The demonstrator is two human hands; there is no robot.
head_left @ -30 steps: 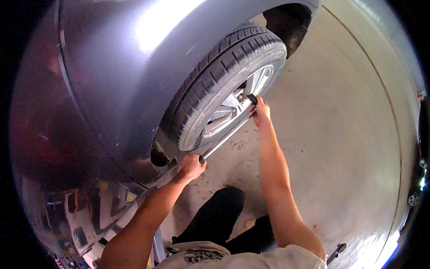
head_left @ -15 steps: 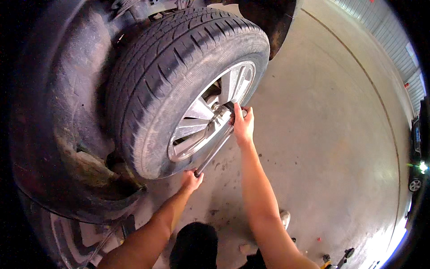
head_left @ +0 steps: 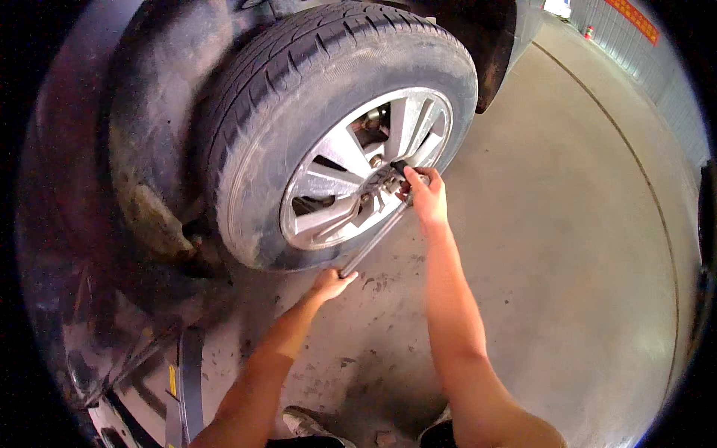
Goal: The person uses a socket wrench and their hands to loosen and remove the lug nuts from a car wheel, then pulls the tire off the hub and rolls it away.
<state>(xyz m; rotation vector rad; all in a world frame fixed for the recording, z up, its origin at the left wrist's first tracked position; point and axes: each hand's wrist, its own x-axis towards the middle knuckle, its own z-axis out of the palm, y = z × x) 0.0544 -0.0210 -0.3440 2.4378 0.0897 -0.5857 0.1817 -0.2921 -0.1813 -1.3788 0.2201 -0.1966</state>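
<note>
A car wheel point(head_left: 284, 142) with a worn black tire and a silver spoked rim point(head_left: 336, 153) sits in the wheel well. My left hand point(head_left: 332, 284) is closed round the lower end of a long metal socket wrench point(head_left: 376, 237). At its upper end, my right hand point(head_left: 429, 196) grips the wrench head, fingers wrapped about it. A dark socket point(head_left: 401, 169) points from that hand toward the lug nuts near the hub. Whether it sits fully on a nut cannot be made out.
The dark fender liner point(head_left: 153, 149) curves round the wheel on the left. A grey metal arm with a yellow mark point(head_left: 173, 381) lies low on the left. My shoe point(head_left: 306, 422) stands on the concrete floor point(head_left: 553, 246). A corrugated wall point(head_left: 635, 82) rises at far right.
The view has shifted, so the wheel and my hands appear further right and the hands slightly higher. Both hands keep their hold on the wrench, which keeps a similar slant.
</note>
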